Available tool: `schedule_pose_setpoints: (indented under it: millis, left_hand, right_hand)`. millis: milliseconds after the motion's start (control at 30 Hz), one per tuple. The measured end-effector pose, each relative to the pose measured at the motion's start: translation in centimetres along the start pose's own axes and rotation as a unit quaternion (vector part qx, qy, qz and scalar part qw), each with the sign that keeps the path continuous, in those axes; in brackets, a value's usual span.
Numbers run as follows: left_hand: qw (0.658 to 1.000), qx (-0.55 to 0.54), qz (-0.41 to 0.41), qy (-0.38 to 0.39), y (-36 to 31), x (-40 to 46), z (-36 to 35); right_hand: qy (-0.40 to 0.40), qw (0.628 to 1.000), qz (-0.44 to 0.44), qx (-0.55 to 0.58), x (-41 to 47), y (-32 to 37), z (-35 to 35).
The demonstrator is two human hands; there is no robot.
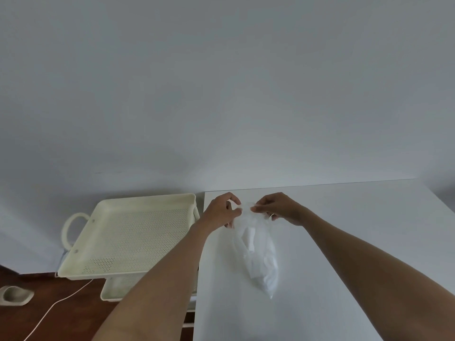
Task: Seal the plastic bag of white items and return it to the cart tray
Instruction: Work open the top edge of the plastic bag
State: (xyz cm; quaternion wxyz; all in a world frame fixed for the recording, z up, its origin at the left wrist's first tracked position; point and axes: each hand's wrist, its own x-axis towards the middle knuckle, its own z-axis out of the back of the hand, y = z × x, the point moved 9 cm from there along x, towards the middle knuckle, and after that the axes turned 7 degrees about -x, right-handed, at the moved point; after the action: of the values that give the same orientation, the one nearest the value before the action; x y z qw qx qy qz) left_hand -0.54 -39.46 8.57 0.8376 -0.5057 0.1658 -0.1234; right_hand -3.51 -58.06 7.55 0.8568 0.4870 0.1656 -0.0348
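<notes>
Two hands are busy at the mouth of the plastic bag [256, 252], so I judge I am in the sealing step, with the return to the cart not yet begun. My left hand [221, 211] pinches one side of the bag's far end between thumb and fingers, and my right hand [275, 209] pinches the other side just beside it; the two sets of fingertips nearly meet over the gathered plastic. Whether the opening is already pressed closed or only bunched I cannot tell, since the film is pale and blurs into the white tabletop [344, 242].

The bag lies on the tabletop near its left edge, stretched from my hands back toward me, its far end lifted slightly in my grip and its body resting flat. White items [248, 238] show dimly through the plastic around the middle.

Next, I think, the mouth needs closing fully along its width, by pressing or twisting the pinched plastic until it holds. After that the bag has to be lifted and carried left, over the table edge, to the cart tray [133, 232], which sits just beside the tabletop and a little lower. Its perforated floor looks free where I can see it, so setting the bag down there should be simple.
</notes>
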Motion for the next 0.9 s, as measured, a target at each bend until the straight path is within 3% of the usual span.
schedule_pose_setpoints:
  millis: [133, 400, 633, 733, 900]
  left_hand:
    - [0.998, 0.044, -0.037, 0.023, -1.0, 0.6, -0.6]
    - [0.989, 0.111, -0.036, 0.087, -2.3, 1.3, -2.2]
    - [0.991, 0.117, -0.047, 0.04, -1.9, 1.4, -1.0]
    - [0.988, 0.123, -0.078, 0.058, -2.2, 1.3, -1.7]
    - [0.99, 0.112, -0.072, 0.054, -2.4, 1.4, -2.1]
  right_hand:
    - [-0.027, 1.0, 0.01, -0.013, -0.1, 0.1, 0.9]
    - [-0.136, 0.978, 0.09, -0.132, -0.1, 1.8, 1.6]
    - [0.023, 0.999, -0.01, -0.022, -0.6, -1.0, 0.2]
    - [0.016, 1.0, -0.005, -0.002, -0.8, -1.0, 0.4]
    - [-0.06, 0.996, 0.03, -0.057, -0.6, 0.0, 1.5]
